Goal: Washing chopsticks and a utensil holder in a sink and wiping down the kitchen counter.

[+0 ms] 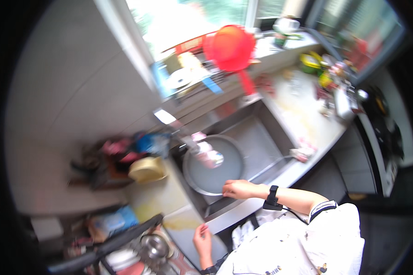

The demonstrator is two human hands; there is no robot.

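A round metal basin point(188, 173) of cloudy water stands in the left part of the steel sink point(273, 133). My right hand point(237, 189) is at its near rim, the fingers closed over the edge. A black band circles that wrist. Over the water hangs the faucet point(183, 134), with a pink and white piece point(209, 157) at its end, too smeared to make out. My left hand point(202, 236) is low beside the counter's front edge, its fingers curled together, and I see nothing in them.
A red plastic ladle or dipper point(231, 48) leans by the window. A yellowish bowl point(147, 169) sits left of the sink. A crumpled cloth point(304, 150) lies at the sink's right corner. Metal bowls point(154, 246) fill a rack at lower left. A stove point(383, 114) stands far right.
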